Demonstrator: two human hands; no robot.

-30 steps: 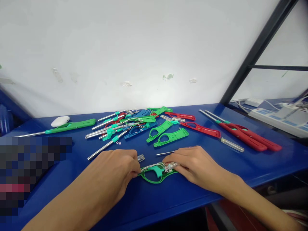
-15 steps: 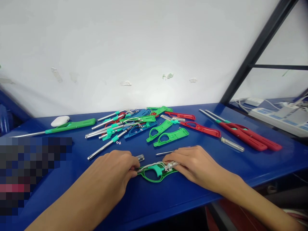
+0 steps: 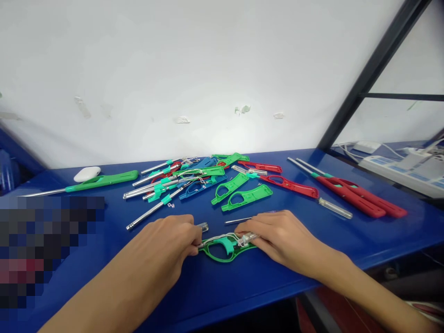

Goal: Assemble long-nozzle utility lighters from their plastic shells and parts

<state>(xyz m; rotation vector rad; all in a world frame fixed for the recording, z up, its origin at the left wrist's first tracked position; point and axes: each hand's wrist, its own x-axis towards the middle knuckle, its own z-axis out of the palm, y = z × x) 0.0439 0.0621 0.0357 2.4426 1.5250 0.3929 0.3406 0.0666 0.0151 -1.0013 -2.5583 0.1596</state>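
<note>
At the counter (image 3: 222, 282), I have the left hand (image 3: 169, 236) pinching and the right hand (image 3: 280, 236) gripping opposite ends of the open green handle (image 3: 224, 260), near the front edge. If either slackens, I judge the clear tube (image 3: 249, 237) could lift, pulling the white wires (image 3: 227, 234) loose.
</note>
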